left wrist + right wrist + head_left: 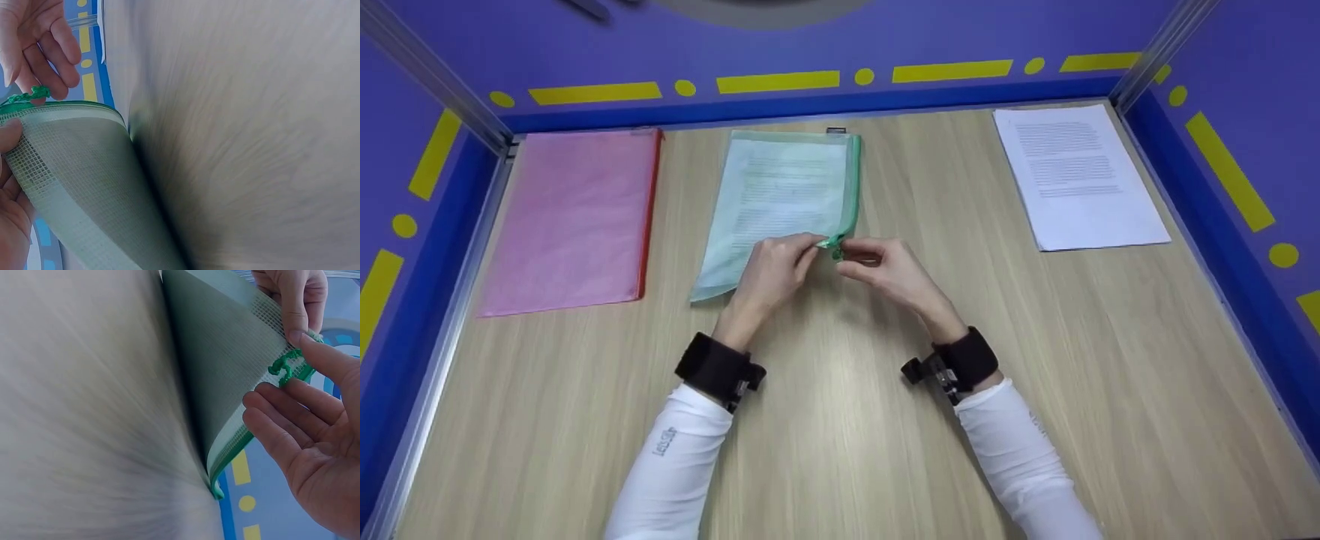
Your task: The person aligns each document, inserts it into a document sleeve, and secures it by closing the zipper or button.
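At pouch corner (832, 241), both hands pinching

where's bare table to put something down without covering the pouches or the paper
Bare wooden table runs along the near edge around both forearms, and between the green mesh zip pouch and white printed sheet. Crowded: the pink zip pouch sits close beside the green one, where both hands work.

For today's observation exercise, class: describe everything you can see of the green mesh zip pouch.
The green mesh zip pouch lies flat on the wooden table, between a pink pouch and a printed sheet. It is translucent, with printed paper showing inside, and a green zipper runs along its right edge. Its near right corner is lifted: the left hand pinches that corner, and the right hand pinches the green zip pull.
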A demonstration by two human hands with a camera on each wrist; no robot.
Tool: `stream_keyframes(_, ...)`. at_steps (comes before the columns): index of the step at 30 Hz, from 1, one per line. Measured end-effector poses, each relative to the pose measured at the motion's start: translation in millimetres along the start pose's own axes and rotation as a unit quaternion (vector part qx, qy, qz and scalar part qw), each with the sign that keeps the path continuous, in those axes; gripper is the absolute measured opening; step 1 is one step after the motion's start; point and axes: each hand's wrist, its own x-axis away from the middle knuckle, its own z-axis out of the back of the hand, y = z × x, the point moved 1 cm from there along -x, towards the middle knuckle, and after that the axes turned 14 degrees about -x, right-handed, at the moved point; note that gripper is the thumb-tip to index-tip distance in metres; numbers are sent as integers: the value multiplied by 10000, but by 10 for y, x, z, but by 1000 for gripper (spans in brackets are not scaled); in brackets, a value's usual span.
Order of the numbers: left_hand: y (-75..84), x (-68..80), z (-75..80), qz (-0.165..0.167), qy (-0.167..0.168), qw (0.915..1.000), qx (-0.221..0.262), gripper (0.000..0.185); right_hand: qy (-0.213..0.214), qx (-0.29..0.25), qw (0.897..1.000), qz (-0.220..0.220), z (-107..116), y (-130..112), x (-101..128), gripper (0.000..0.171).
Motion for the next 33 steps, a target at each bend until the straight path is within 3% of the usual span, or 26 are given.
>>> stream_keyframes(9,-2,-5,-21,-12,-61,10000,-40,18,-154,119,9996,195,-93,39,-61,34)
stream_keyframes(17,1,10,-44,-45,-107,9999,7,18,63,136,9997,171,-119,21,-46,24)
stream_keyframes(25,-11,43,-74,-154,65,9999,-14,16,74,205,9998,-8,-34,-19,3,26)
stream_keyframes(33,-14,52,-78,-114,-72,9999,14,17,431,211,9987,-175,81,-63,13,23)
